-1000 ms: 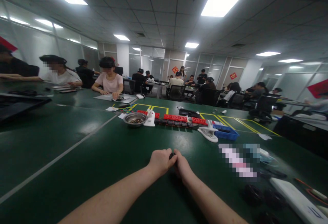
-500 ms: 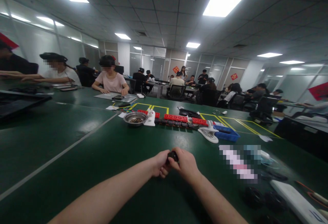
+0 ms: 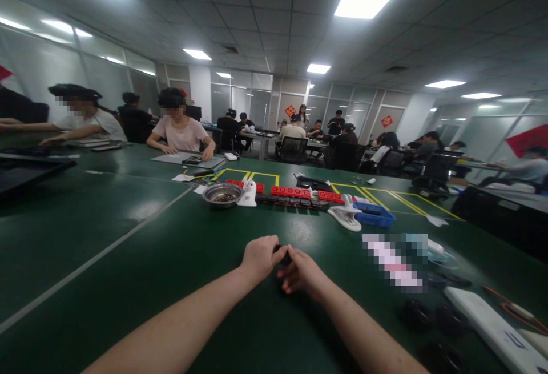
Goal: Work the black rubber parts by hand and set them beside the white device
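A small black round part (image 3: 283, 256) is between my two hands over the green table, mostly covered by fingers. My left hand (image 3: 260, 260) is closed round it from the left, back of the hand upward. From the right, my right hand (image 3: 303, 270) pinches it with the fingertips, its lower fingers curled loosely beneath. What kind of part it is cannot be made out. Several similar black round parts (image 3: 416, 314) lie at the lower right of the table.
Ahead stand a metal bowl (image 3: 222, 196) of small pieces, white clamp-like stands (image 3: 346, 214), a row of red blocks (image 3: 291, 192) and a blue tray (image 3: 374, 215). A white power strip (image 3: 492, 328) lies at right. Co-workers sit beyond, one (image 3: 180, 131) across the table.
My left hand has turned over the black part, its back now facing up. My right hand's lower fingers have loosened and shifted slightly. The view has tilted a little downward.
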`<control>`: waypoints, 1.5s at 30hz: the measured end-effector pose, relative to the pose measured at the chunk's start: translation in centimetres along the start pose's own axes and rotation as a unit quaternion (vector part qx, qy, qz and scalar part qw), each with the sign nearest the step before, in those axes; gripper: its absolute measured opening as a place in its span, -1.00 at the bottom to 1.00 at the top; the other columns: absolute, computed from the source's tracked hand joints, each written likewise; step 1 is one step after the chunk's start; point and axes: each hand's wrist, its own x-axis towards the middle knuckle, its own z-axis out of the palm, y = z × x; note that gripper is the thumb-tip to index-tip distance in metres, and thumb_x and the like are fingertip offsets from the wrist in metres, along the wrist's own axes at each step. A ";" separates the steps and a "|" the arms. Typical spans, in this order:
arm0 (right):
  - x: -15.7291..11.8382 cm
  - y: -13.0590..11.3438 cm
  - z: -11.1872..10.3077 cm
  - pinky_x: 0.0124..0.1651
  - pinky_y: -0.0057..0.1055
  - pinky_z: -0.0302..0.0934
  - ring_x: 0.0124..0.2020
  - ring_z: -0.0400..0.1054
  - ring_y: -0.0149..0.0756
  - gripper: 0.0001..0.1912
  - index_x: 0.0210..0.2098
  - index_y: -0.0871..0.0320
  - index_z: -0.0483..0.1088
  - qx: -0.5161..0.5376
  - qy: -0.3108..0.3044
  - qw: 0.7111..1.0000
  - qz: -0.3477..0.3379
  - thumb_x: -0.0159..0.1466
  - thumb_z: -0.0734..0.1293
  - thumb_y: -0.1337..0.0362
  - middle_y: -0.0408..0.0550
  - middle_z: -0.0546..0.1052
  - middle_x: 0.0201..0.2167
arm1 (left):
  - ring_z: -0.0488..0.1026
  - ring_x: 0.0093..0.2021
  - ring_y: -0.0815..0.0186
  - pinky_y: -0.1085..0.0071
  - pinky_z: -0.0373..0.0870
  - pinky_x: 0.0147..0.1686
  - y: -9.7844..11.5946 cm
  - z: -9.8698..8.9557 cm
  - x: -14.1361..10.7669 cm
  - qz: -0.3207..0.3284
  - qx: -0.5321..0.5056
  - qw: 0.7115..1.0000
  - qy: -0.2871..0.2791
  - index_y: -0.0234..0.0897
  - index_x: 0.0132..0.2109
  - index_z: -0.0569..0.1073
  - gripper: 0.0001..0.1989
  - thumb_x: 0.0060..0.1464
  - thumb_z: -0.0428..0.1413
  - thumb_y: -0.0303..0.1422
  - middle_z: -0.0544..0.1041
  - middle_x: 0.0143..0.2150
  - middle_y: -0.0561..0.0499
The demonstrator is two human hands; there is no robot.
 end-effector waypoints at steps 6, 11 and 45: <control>-0.1 0.5 0.1 -0.53 -0.45 0.21 -0.59 0.23 -0.42 -0.71 -0.23 0.18 0.15 -0.144 0.074 0.971 -0.174 0.17 0.12 0.09 -0.11 0.32 -0.52 | 0.34 -0.44 0.28 0.45 0.07 -0.50 -0.2 0.4 0.2 -0.079 -0.112 0.990 -0.026 -0.27 -0.45 0.36 -0.52 0.08 -0.30 -0.08 0.42 -0.47 -0.03; -1.0 0.1 -0.7 -0.14 -0.37 0.14 -0.17 0.20 -0.28 -0.60 -0.13 0.12 0.23 -0.480 0.128 0.770 -0.399 0.04 0.16 0.52 -0.01 0.28 -0.17 | 0.35 -0.57 0.31 0.46 0.15 -0.55 -0.9 1.9 0.6 -0.171 -0.267 0.938 -0.139 -0.34 -0.55 0.38 -0.37 0.03 -0.36 0.01 0.36 -0.67 -0.04; 0.7 0.9 -2.0 -0.25 -0.39 0.13 -0.35 0.28 -0.32 -0.54 -0.24 0.25 0.30 -0.284 0.256 0.888 -0.257 0.23 -0.02 0.03 -0.03 0.42 -0.43 | 0.41 -0.32 0.30 0.47 0.32 -0.44 -2.2 2.6 1.1 -0.146 -0.468 0.872 -0.015 -0.33 -0.18 0.31 -0.64 -0.08 0.03 -0.16 0.44 -0.28 -0.06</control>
